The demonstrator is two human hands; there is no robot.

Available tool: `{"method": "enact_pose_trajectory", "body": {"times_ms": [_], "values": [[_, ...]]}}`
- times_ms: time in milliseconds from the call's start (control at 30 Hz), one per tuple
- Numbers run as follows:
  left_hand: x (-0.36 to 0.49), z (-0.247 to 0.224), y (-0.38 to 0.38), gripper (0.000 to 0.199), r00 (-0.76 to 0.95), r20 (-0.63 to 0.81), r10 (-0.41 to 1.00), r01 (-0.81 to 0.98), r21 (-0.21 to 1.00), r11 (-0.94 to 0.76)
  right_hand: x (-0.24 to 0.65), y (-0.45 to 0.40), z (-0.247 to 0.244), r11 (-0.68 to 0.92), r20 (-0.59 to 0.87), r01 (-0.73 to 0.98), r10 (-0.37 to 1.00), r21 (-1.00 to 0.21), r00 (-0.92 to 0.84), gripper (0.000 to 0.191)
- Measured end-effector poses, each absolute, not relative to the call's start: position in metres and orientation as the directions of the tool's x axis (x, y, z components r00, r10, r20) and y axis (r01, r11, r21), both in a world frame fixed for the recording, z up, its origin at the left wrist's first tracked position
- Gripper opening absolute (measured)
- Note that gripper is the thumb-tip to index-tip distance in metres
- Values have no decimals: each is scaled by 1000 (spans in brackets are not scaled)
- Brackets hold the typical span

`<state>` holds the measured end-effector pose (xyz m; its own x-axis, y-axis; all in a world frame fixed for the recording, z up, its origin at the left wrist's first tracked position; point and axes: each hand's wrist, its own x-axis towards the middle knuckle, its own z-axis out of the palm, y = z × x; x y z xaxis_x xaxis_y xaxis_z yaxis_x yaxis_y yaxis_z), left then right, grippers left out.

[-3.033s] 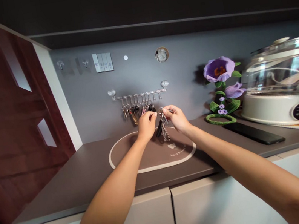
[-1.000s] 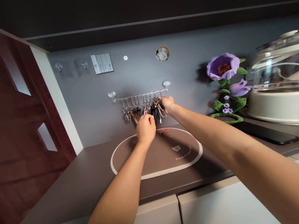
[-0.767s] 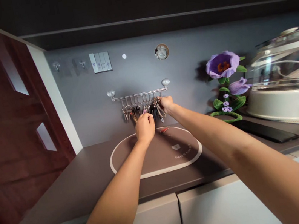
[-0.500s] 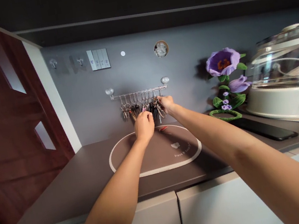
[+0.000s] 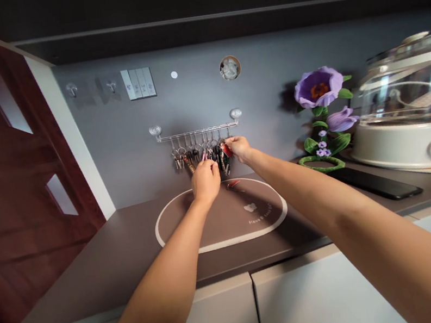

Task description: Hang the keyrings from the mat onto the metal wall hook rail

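Note:
A clear rail (image 5: 198, 132) is fixed to the grey wall, with several bunches of keys (image 5: 178, 160) hanging from its hooks. At the right end of the row, my right hand (image 5: 240, 149) pinches a small red tag (image 5: 226, 150) that hangs among the keys. Lower and to the left, my left hand (image 5: 205, 181) is closed in front of the middle bunches. Its fingertips meet near the hanging keys, but what lies between them is too small to make out. The hand itself hides part of the row.
Below lies a brown oval mat (image 5: 217, 222) with a red slip (image 5: 233, 183) on it. To the right are purple flowers (image 5: 319, 90), a black phone (image 5: 380, 182) and a white appliance with a clear lid (image 5: 397, 145). A dark shelf (image 5: 193, 30) overhangs the counter.
The red tag now shows at my right fingertips, where a braided strap hung before. My left hand stays at the middle bunches. The whole view has shifted slightly.

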<state>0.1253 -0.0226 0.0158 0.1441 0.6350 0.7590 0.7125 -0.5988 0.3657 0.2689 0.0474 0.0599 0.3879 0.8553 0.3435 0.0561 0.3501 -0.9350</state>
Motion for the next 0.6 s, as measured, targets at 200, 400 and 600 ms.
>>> {"method": "enact_pose_trajectory", "body": {"times_ms": [200, 400, 600], "values": [[125, 12, -20, 24, 179, 744, 644, 725, 343, -598, 272, 32, 55, 341, 392, 193, 790, -920, 471, 8], [125, 7, -16, 23, 239, 699, 674, 715, 343, -609, 271, 8, 34, 389, 438, 201, 793, -899, 423, 11], [125, 0, -9, 22, 275, 635, 722, 728, 353, -588, 281, -7, -12, 309, 411, 353, 872, -883, 264, 8]]}}
